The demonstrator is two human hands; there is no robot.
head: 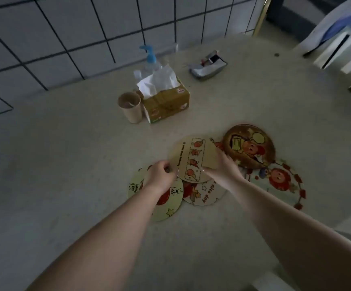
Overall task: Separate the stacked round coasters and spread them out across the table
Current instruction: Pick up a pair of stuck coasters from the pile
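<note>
Several round printed coasters lie overlapping near the table's middle. A beige coaster (193,158) with a strip of small red figures is lifted at a tilt. My right hand (225,171) grips its right lower edge, and my left hand (162,177) pinches its left edge. Under my left hand lies a pale yellow coaster (170,204) with stars. A white coaster (207,193) reading "nice day" sits below the beige one. To the right rest a dark brown coaster (249,148) and a white coaster (279,179) with a red-haired figure, partly hidden by my right forearm.
A tissue box (166,103) and a paper cup (130,108) stand beyond the coasters, with a blue-topped pump bottle (151,59) behind them. A small grey tray (208,67) sits at the back right. A tiled wall (54,38) borders the table (65,164) at the back.
</note>
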